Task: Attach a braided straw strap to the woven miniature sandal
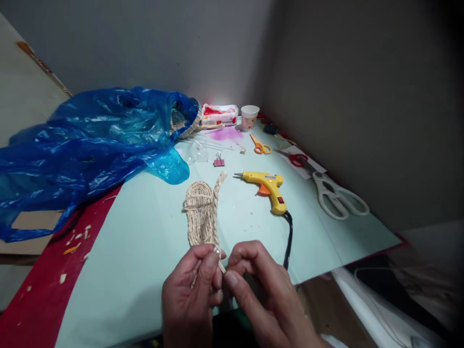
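A small woven straw sandal sole [202, 215] lies on the pale green sheet [145, 251], with a braided straw cord [218, 191] running up its right side. My left hand [190, 295] pinches the near end of the weave, thumb on top. Right beside it, my right hand [261, 290] has its fingers curled and pressed against the same near end of the cord. Both hands are closed on the straw piece.
A yellow glue gun [266, 186] with a black cable lies to the right. White scissors [335, 195], red-handled scissors [295, 158], orange scissors [260, 145], a binder clip [218, 160] and a paper cup [250, 116] sit farther back. A blue plastic bag [90, 140] covers the left.
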### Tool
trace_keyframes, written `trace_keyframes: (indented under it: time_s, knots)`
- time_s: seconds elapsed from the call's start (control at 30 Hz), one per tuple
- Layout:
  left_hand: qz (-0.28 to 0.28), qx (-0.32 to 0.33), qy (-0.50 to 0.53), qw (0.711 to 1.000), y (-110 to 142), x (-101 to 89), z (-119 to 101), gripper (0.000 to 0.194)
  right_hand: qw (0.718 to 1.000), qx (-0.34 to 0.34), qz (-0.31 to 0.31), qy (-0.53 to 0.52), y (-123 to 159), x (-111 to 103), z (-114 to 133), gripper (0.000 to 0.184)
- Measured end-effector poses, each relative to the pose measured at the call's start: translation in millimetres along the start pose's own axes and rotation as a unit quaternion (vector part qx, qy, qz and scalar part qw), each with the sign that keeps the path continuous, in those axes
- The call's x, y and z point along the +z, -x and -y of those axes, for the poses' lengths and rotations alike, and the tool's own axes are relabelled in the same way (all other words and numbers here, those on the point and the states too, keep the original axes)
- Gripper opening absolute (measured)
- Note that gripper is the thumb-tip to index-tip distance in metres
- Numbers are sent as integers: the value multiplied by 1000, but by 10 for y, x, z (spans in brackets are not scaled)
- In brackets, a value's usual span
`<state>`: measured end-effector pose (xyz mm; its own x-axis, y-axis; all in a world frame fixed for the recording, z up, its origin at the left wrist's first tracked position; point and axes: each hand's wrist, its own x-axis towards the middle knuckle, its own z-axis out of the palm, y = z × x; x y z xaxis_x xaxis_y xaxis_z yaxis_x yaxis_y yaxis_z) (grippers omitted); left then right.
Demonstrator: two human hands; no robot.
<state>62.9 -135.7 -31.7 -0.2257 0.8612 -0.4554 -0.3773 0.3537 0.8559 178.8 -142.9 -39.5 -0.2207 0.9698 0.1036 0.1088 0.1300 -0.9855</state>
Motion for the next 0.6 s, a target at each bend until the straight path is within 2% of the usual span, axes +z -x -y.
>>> trace_keyframes:
  time_s: [0.1,0.2,0.4,0.6]
  knots:
    - [19,-8,4,1000,-30,-8,-38,28,998,38,8,-51,-14,-34,1,11]
    - [37,-15,-8,999,-58,-6,-80,30,997,57,34,-45,-87,-127,32,13]
    - [62,-41,-39,996,-43,34,-134,33,1000,17,11,-12,-319,-336,108,12]
    - [118,-86,-50,988,-77,38,-142,35,982,72,110,-137,-443,-456,83,17]
